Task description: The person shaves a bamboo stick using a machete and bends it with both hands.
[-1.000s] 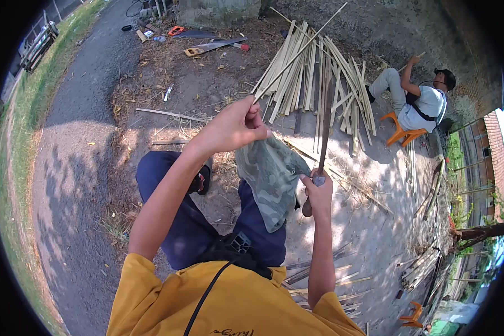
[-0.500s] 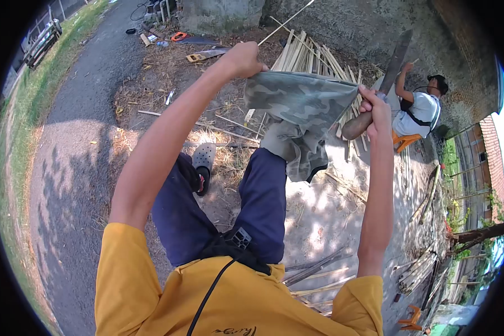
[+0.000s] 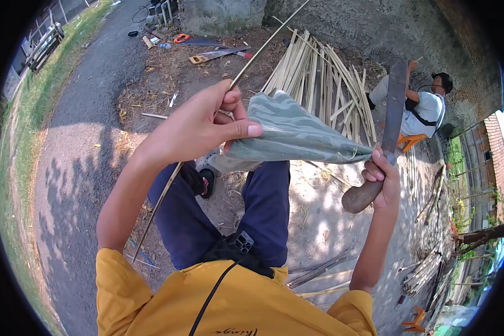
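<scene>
My left hand (image 3: 207, 120) is closed round a long thin bamboo strip (image 3: 266, 47), which slants from the lower left up past the wall. Its thumb and fingers also meet the near end of a camouflage cloth (image 3: 297, 134). The cloth is stretched across above my knees to my right hand (image 3: 382, 176), where its far corner is pinched. That same hand grips a machete (image 3: 396, 101) near the base of its blade, blade pointing up and the wooden handle (image 3: 361, 197) hanging below the fingers.
Bamboo strips (image 3: 319, 73) lie piled ahead by the wall. A person (image 3: 428, 106) sits on an orange stool (image 3: 410, 141) at the right. Saws (image 3: 215, 54) rest on the ground ahead. More strips (image 3: 423, 274) lie at the lower right.
The cloth was lifted and spread between my hands, then lowered and drawn narrow. My right hand has moved right with the machete. The strip now slants down past my left forearm.
</scene>
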Motion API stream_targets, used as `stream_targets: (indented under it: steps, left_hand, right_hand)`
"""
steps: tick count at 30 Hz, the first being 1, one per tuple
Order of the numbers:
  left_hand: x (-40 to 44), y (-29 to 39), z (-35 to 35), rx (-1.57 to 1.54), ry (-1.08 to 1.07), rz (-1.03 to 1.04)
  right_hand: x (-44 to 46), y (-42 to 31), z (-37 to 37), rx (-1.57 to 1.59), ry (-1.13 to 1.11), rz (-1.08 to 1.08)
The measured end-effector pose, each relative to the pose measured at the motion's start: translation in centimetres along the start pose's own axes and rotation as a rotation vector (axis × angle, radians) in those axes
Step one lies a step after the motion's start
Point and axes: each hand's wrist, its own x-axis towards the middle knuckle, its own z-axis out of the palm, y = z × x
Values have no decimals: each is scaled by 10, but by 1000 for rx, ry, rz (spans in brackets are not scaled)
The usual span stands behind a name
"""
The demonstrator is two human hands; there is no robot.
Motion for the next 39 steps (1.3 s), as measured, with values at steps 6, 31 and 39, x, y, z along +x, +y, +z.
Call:
stream_targets:
  steps: [6,31,39]
  left_hand:
    - [-78,-34,32,-102,-342,-202]
    - [52,-179,83,531,277,-111]
    - [37,-195,114,383,48,12]
  right_hand:
    - [-105,33,-9,-166,17,199]
    - [3,174,-60,-520,405,90]
    - [-35,218,-46,-675,339,-42]
